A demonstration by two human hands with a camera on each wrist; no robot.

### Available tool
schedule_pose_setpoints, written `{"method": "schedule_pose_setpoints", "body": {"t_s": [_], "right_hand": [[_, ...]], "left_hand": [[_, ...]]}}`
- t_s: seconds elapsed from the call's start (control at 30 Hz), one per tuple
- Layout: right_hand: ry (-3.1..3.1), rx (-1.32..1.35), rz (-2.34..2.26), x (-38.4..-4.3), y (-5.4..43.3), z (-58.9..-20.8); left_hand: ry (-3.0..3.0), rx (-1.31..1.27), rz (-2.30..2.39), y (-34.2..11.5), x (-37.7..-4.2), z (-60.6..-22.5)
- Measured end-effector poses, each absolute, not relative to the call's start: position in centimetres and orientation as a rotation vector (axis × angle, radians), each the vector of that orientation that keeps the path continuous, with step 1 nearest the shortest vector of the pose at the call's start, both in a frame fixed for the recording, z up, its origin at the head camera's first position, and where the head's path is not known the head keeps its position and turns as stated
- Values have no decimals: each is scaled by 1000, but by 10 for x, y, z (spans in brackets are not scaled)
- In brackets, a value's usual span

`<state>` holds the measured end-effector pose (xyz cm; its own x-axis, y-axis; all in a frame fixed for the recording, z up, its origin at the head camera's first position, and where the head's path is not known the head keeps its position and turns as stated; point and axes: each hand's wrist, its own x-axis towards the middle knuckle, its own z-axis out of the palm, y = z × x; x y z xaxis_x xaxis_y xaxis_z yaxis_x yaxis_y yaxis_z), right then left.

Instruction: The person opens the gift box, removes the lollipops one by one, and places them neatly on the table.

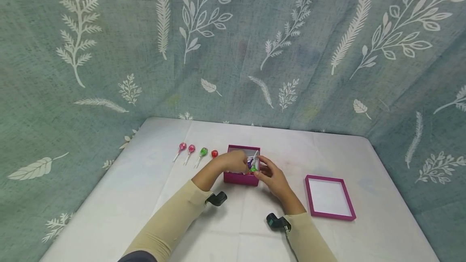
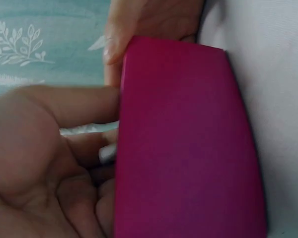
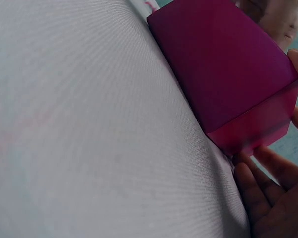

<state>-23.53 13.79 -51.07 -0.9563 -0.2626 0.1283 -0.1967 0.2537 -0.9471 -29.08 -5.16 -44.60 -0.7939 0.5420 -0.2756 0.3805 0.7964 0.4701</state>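
A magenta box, its top uncovered, stands on the table with several wrapped lollipops inside. Among them a green lollipop and a purple lollipop show, with white sticks leaning up to the right. My left hand reaches over the front rim with fingers curled inside. In the left wrist view a white stick end pokes out between those fingers, so they appear to hold a lollipop; its head is hidden. My right hand grips the box's right side, thumb near the front corner and fingers along the wall.
Left of the box lies a row of lollipops: two pink lollipops, a green lollipop and a red lollipop, partly behind the left arm. A magenta-edged lid lies at the right. Behind the white table hangs a leaf-patterned curtain.
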Motion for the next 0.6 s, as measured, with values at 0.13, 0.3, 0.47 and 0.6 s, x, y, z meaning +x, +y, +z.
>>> {"method": "schedule_pose_setpoints", "body": {"t_s": [0.13,0.3,0.47,0.6], "right_hand": [[2428,-470,-1826,-227,138,-497],[2410,-491,-1841,-229,138,-499],[2413,-499,-1836,-229,139,-498],[2411,-511,-1840,-230,140,-499]], "left_hand": [[2627,672,516,-48,-291,-452],[2673,607,449,-41,-292,-460],[2653,618,440,-38,-295,-461],[2608,660,449,-40,-295,-459]]}}
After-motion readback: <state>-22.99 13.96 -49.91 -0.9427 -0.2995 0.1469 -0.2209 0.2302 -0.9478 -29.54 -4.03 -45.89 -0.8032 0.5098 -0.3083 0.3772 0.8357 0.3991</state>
